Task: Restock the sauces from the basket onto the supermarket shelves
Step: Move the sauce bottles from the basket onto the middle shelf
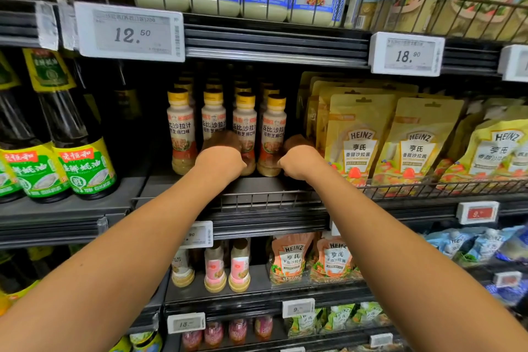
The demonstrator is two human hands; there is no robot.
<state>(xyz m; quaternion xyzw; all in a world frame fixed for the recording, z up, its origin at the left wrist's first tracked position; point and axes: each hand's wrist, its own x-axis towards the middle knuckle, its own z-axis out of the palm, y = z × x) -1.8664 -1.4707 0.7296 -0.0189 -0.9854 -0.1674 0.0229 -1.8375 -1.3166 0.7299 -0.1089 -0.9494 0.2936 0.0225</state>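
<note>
Left hand (pixel 220 163) and right hand (pixel 297 162) are reaching, apart, onto the shelf (pixel 257 189) | touching front-row dressing bottles (pixel 273 129) | grip blurred, cannot tell

Price tag 12.50 (pixel 130 32), price tag 18.90 (pixel 407 54), small red tag (pixel 477 212)

A person's two arms fill the lower frame, the left forearm (pixel 120 248) and right forearm (pixel 400 240) bare along their whole visible length. The left hand (pixel 220 164) and right hand (pixel 300 161) are bare too, seen from the back and blurred past the knuckles.
</note>
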